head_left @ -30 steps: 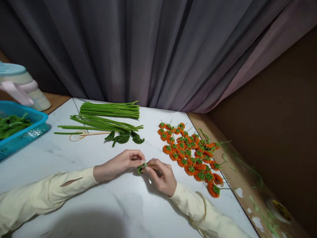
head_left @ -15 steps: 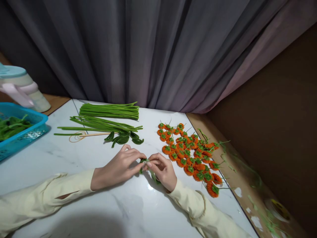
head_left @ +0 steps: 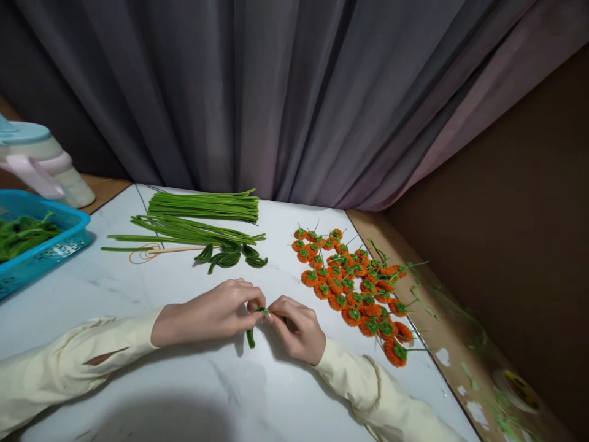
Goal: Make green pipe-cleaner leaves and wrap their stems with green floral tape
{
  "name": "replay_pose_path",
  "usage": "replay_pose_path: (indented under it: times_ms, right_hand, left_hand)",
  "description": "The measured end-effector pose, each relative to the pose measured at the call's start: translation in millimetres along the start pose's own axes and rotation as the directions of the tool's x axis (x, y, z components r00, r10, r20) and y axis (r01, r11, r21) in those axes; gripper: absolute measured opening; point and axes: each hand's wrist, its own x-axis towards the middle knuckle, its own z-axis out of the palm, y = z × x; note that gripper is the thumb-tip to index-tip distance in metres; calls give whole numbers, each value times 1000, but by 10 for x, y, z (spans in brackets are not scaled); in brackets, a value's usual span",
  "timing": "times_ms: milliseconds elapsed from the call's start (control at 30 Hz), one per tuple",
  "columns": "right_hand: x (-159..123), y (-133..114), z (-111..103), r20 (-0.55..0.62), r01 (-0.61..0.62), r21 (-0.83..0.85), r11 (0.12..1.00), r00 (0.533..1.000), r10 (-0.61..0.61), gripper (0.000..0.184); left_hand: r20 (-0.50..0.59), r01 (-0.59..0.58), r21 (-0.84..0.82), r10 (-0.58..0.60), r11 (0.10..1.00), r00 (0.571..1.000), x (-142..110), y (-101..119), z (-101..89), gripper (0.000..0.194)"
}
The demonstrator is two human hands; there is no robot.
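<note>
Print on the pale tumbler (head_left: 46,161) at far left reaches me through the head camera as faint bluish marks, too vague to read, and the tape roll (head_left: 519,391) at lower right is too blurred for me to make out any wording on its yellow and dark core. Between the two hands, just above the near part of the white marbled bench (head_left: 280,393), I have a green chenille piece (head_left: 251,339): fuzzy, slim and bent, one rounded end hanging below the left fingers, its upper part mostly hidden by fingertips. My left hand (head_left: 216,314) has its grip closed to a pinch of thumb and forefinger on that piece. My right hand (head_left: 299,330) faces it, thumb and fingers drawn together at the piece's other side; I cannot tell how much they hold. Beyond the left hand I see dark green chenille leaves (head_left: 229,258), lying at the end of a pale wooden stick (head_left: 179,249), with brighter chenille stems (head_left: 202,206) in two bundles farther back. Orange chenille fruits (head_left: 338,301) with green caps and thin stalks cluster to the right. At left, a blue plastic basket (head_left: 41,261) holds more green pieces (head_left: 25,236).
</note>
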Motion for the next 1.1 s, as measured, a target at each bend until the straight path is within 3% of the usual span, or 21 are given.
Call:
replay_pose_path:
  times_ms: [300,500,633,767,933,1033,1100]
  right_hand:
    - [-29,44,18,44,40,-41,998,998,-38,8]
    - [-11,31,6,82,90,-62,994,993,-85,11]
    - [-12,28,7,99,155,-148,977,985,-141,13]
    - [-32,49,21,125,253,-258,932,966,-227,16]
    - [-29,57,8,173,329,-266,906,941,-291,21]
    - [-13,53,-10,196,335,-225,915,936,-294,22]
    - [-5,53,-16,198,318,-190,929,939,-281,21]
  left_hand:
    - [93,76,-49,-71,996,993,27,11,-56,12]
    - [185,184,-295,-133,938,974,52,-52,-67,9]
    - [307,337,-519,-196,786,931,76,-116,-54,8]
    - [417,438,-712,-171,549,893,106,-208,-6,8]
    - [573,596,-755,-167,273,802,132,-345,127,6]
    - [609,638,-733,-189,236,770,142,-391,171,6]
    - [617,645,-715,-189,270,764,157,-403,148,7]
